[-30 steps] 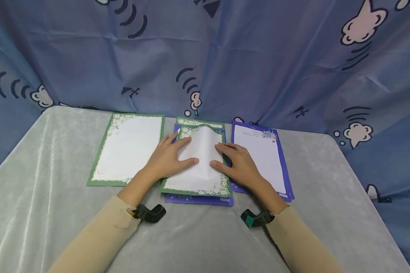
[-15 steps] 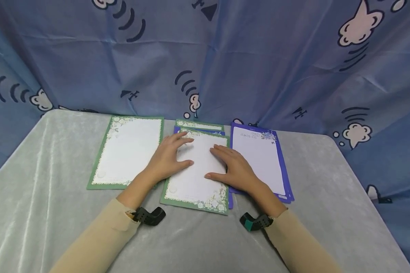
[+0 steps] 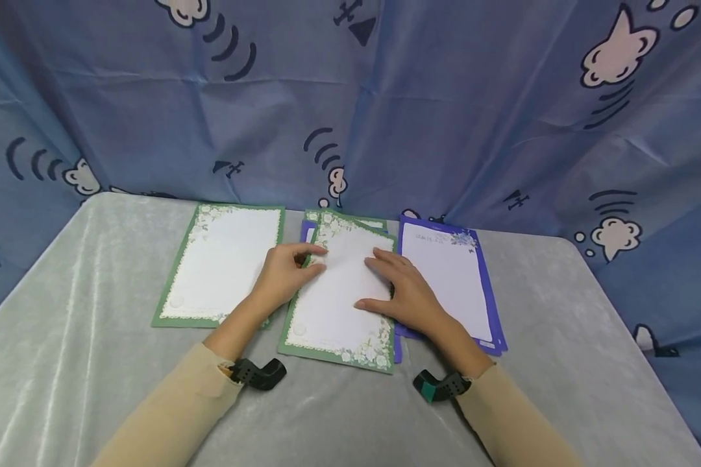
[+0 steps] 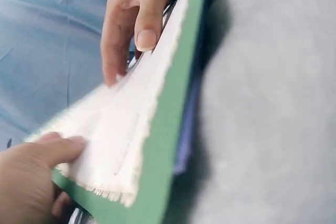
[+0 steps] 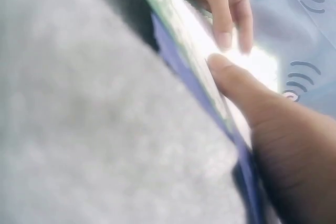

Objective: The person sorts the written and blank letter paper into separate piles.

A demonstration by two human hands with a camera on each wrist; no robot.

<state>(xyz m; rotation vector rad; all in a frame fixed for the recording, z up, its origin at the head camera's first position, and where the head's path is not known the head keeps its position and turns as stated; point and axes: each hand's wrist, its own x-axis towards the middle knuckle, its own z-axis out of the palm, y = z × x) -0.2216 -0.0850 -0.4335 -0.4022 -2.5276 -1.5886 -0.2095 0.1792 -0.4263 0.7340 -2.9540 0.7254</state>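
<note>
A green-bordered sheet of paper (image 3: 339,318) with a floral frame lies slightly turned on the middle pile, its upper left part raised. My left hand (image 3: 282,272) pinches its left edge; in the left wrist view the left hand (image 4: 31,174) has its thumb on top and fingertips underneath. Across the sheet's right side rests my right hand (image 3: 407,290), fingers extended and thumb apart. The right wrist view shows the right thumb (image 5: 226,72) over the paper. Under this sheet, a purple-bordered sheet (image 3: 398,350) and another green-bordered sheet (image 3: 376,224) peek out.
To the left lies another green-bordered sheet (image 3: 224,259). On the right are purple-bordered sheets (image 3: 444,285), overlapping, the top one with faint writing. A grey velvety cloth (image 3: 339,421) covers the table, and a patterned blue curtain (image 3: 473,130) hangs behind it.
The middle green-bordered sheet was bulged upward, then flattened and slid toward me. My left hand has gone from resting on it to pinching its left edge, lifting that side.
</note>
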